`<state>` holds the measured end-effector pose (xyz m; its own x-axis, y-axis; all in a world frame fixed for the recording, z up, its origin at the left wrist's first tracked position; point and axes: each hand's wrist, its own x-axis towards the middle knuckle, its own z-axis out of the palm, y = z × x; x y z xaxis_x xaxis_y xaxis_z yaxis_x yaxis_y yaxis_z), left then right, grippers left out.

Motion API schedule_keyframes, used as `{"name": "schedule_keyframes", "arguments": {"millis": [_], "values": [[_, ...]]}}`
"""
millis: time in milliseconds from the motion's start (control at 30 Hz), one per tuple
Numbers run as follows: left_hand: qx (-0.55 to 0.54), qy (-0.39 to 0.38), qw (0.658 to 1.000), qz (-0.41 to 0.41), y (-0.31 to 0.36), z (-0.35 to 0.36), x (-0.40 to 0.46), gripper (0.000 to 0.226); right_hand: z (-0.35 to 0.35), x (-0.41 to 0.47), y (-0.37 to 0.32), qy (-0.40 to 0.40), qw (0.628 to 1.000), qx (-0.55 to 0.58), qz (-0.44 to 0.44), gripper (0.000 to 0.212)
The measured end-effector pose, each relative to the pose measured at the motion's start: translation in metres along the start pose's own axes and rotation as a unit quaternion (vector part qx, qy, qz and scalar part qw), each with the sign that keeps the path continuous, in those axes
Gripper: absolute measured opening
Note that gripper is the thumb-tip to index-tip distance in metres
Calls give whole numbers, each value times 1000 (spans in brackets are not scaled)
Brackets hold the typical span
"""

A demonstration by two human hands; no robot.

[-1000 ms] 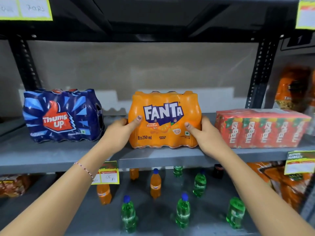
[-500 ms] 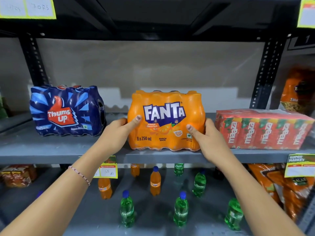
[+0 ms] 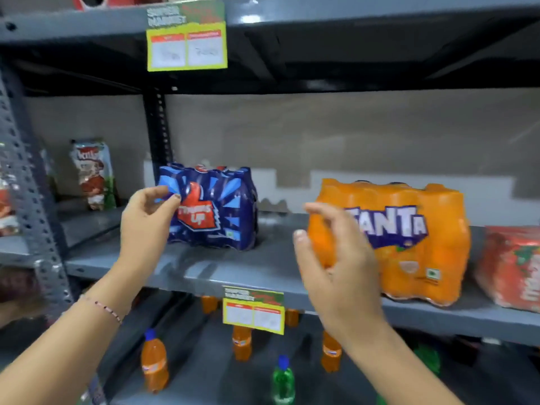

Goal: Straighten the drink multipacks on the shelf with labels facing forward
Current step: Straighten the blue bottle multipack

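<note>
On the grey shelf (image 3: pixel 239 270) stand three multipacks. The blue Thums Up pack (image 3: pixel 222 211) is at the left, set back from the front edge, label towards me. The orange Fanta pack (image 3: pixel 409 244) stands near the front edge, label forward. A red Maaza pack (image 3: pixel 511 264) shows at the right border. My left hand (image 3: pixel 146 226) hovers in front of the Thums Up pack's left end, fingers apart, thumb and fingertips near the wrap. My right hand (image 3: pixel 336 258) is in the air before the Fanta pack's left end, fingers spread, holding nothing.
A black upright post (image 3: pixel 159 130) rises behind the Thums Up pack and a grey perforated post (image 3: pixel 26 182) stands at the left. Snack packets (image 3: pixel 93 173) sit on the neighbouring shelf. Small orange and green bottles (image 3: pixel 155 363) stand on the shelf below. Price tags (image 3: pixel 252 314) hang from shelf edges.
Both hands have let go of the Fanta pack and moved left. The view has swung left, so the Thums Up pack is now in front of my left hand.
</note>
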<state>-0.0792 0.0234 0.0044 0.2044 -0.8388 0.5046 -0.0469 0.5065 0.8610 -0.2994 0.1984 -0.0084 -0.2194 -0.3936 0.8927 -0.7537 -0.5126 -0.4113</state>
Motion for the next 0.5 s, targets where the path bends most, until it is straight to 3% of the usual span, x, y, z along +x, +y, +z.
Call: {"name": "schedule_keyframes", "arguments": {"millis": [100, 133, 200, 233, 333, 500], "values": [[70, 10, 997, -28, -20, -26, 38, 59, 74, 24, 4, -149, 964, 108, 191, 35], [59, -6, 997, -51, -27, -28, 49, 56, 95, 34, 12, -165, 944, 134, 253, 40], [3, -70, 992, -100, -39, -30, 71, 22, 132, 52, 26, -156, 918, 159, 328, 36], [-12, -106, 987, -118, -46, -30, 80, 13, 144, 58, 32, -150, 913, 156, 345, 34], [-13, -190, 971, -142, -63, -36, 105, 29, 166, 65, 50, -130, 917, 118, 359, 45], [47, -212, 972, -96, -68, -44, 110, 45, 170, 57, 50, -129, 923, 79, 354, 42]]}}
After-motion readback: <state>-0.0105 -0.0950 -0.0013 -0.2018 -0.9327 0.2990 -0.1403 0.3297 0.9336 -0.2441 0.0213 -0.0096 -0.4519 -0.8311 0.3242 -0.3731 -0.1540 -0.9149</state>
